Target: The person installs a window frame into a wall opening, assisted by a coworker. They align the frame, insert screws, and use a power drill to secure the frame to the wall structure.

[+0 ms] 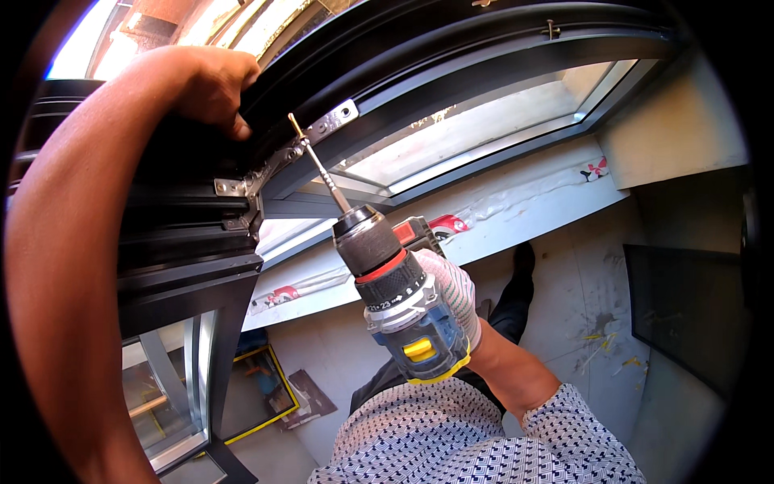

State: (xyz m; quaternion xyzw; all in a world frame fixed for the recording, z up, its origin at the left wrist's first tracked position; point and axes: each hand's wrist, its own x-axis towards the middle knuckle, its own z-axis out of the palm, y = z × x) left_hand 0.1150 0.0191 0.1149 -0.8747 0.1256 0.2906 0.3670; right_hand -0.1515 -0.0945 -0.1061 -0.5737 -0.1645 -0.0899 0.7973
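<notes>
My right hand, in a white knitted glove, is wrapped round the handle of a blue and black cordless drill. From its chuck a long bit points up and away, with a brass-coloured screw at its tip. The screw appears beside a metal hinge arm on the dark window frame; whether they touch I cannot tell. My bare left hand reaches up and over, its fingers and thumb closed on the black frame. Nearer the corner, more of the metal hinge joins sash and frame.
A pale sill with torn plastic film runs under the glazed sash. Below left hangs another glazed window panel. A dark mesh panel leans at the right. Scraps lie on the floor, and a yellow-edged panel stands lower left.
</notes>
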